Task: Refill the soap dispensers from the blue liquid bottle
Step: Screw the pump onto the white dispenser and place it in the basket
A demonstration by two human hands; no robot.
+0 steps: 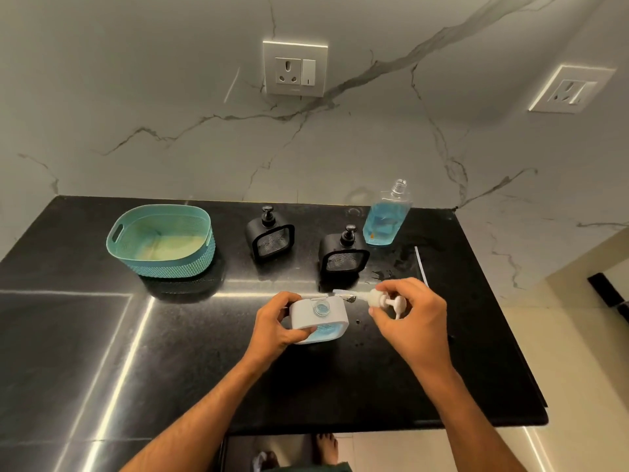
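Three soap dispensers are sitting on the black countertop point(102, 335): two black ones and a white one nearest the person. The left hand point(277, 323) is gripping the white dispenser point(318, 320) by its left side, fingers curled around the body, thumb lying across the front edge. This dispenser is standing upright with its round filler neck open and facing up toward the camera, and blue liquid is showing in its lower tray. The right hand point(408, 315) is pinching the white pump head point(383, 301) just right of the dispenser, fingertips closed on its collar; the pump is lying roughly horizontal, nozzle pointing right and its dip tube running left over the dispenser's top rear edge. The left black dispenser point(270, 238) and the right black dispenser point(343, 253) are standing upright behind, pumps fitted, trays facing the person. The blue liquid bottle point(384, 216) is standing uncapped at the back right, near the marbled wall, its long axis upright with the mouth pointing up. A teal basket point(163, 241) is resting well to the left.
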